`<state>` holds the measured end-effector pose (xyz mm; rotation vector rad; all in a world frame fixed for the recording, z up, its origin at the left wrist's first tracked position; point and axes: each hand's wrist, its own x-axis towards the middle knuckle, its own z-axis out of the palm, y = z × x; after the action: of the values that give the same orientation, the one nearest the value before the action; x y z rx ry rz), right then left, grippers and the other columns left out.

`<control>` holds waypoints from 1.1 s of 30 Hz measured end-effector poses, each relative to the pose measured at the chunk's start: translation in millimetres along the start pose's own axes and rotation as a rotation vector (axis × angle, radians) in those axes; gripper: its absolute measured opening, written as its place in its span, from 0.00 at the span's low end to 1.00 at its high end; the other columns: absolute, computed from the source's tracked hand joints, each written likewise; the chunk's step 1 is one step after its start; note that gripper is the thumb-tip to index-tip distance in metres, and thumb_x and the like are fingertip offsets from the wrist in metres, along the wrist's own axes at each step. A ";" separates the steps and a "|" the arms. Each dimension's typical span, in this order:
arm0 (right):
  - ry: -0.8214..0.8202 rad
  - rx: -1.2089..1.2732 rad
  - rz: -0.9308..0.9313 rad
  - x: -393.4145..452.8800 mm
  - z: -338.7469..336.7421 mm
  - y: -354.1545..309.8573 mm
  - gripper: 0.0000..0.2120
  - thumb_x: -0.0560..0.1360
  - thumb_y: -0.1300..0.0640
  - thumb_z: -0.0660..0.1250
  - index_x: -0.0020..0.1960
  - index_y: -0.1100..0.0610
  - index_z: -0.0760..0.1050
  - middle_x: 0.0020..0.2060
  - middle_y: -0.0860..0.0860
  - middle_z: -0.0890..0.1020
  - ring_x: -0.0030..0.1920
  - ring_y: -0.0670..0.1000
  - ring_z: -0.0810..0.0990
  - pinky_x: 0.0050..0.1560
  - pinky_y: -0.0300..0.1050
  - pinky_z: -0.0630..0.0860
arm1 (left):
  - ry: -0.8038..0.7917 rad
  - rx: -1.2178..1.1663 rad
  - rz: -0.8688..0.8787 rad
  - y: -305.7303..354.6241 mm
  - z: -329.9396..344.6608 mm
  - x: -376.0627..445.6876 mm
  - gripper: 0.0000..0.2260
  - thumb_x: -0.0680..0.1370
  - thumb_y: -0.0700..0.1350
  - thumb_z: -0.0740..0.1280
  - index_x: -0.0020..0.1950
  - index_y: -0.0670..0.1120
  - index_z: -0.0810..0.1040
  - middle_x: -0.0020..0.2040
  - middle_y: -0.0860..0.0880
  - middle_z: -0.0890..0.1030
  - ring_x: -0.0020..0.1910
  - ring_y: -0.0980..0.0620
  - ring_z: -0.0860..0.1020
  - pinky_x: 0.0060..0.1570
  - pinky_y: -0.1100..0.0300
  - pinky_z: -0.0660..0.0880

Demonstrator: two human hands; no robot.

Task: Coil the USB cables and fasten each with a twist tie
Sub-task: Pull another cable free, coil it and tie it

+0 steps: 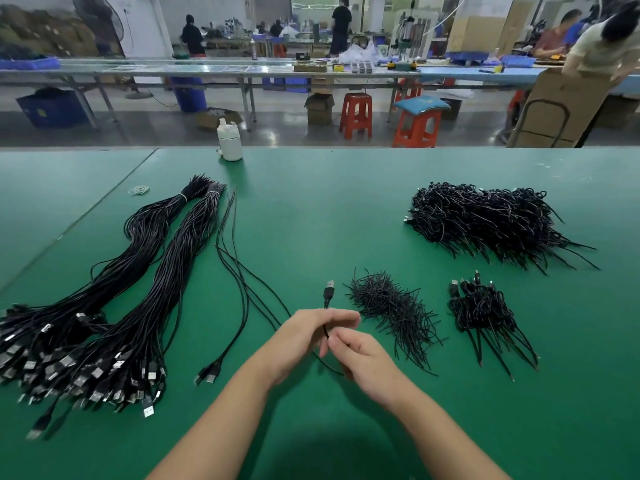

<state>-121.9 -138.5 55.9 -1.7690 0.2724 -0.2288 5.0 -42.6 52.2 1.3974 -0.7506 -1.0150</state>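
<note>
Head view: both hands meet low at centre over the green counter (311, 209). Left hand (304, 336) curls round a USB cable (328, 293), plug poking up at twelve o'clock; right hand (360, 358) pinches the same cable just below. Twist ties (391, 306) heap at two o'clock, coiled cables (485, 220) beyond, uncoiled cable bundles (138, 289) at nine o'clock.

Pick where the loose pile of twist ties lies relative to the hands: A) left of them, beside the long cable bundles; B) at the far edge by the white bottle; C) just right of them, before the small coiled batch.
C: the twist ties lie just right of the left hand and right hand, with the small coiled batch further right.
</note>
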 end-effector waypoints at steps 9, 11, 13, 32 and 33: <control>0.011 0.150 0.139 7.5 0.4 6.5 0.16 0.84 0.54 0.57 0.41 0.55 0.78 0.26 0.48 0.61 0.28 0.49 0.59 0.29 0.41 0.58 | 0.335 -0.009 0.239 19.6 0.5 -1.8 0.19 0.83 0.40 0.52 0.56 0.41 0.83 0.55 0.46 0.85 0.56 0.51 0.82 0.63 0.58 0.75; 0.010 0.287 0.225 10.2 3.2 10.5 0.17 0.84 0.53 0.57 0.40 0.57 0.73 0.26 0.48 0.59 0.27 0.48 0.55 0.27 0.40 0.56 | 0.423 -0.325 0.358 34.8 1.5 4.0 0.20 0.84 0.40 0.50 0.53 0.37 0.82 0.54 0.40 0.84 0.59 0.45 0.81 0.63 0.53 0.76; -0.001 0.436 0.276 13.2 4.0 12.5 0.17 0.84 0.51 0.57 0.38 0.56 0.69 0.27 0.49 0.57 0.27 0.48 0.52 0.26 0.38 0.54 | 0.294 -0.625 0.366 49.2 -2.4 1.5 0.22 0.84 0.45 0.51 0.45 0.39 0.83 0.47 0.36 0.84 0.52 0.39 0.83 0.47 0.52 0.82; -0.004 -0.007 0.034 14.9 7.8 1.7 0.18 0.84 0.58 0.57 0.36 0.54 0.68 0.26 0.43 0.68 0.28 0.42 0.64 0.31 0.36 0.61 | 0.221 -0.399 0.039 -24.4 -8.1 -6.3 0.22 0.83 0.50 0.56 0.66 0.34 0.73 0.62 0.39 0.80 0.64 0.46 0.78 0.63 0.55 0.76; -0.024 -0.057 0.025 14.6 9.2 4.0 0.18 0.84 0.58 0.57 0.36 0.53 0.68 0.28 0.44 0.67 0.28 0.43 0.63 0.31 0.37 0.61 | 0.264 -0.563 0.082 -21.4 -7.3 -2.9 0.22 0.83 0.50 0.54 0.66 0.34 0.72 0.63 0.37 0.79 0.64 0.45 0.78 0.60 0.55 0.78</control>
<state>-105.6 -135.3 50.1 -1.8229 0.2861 -0.1833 7.6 -34.7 30.9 0.9729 -0.2882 -0.8675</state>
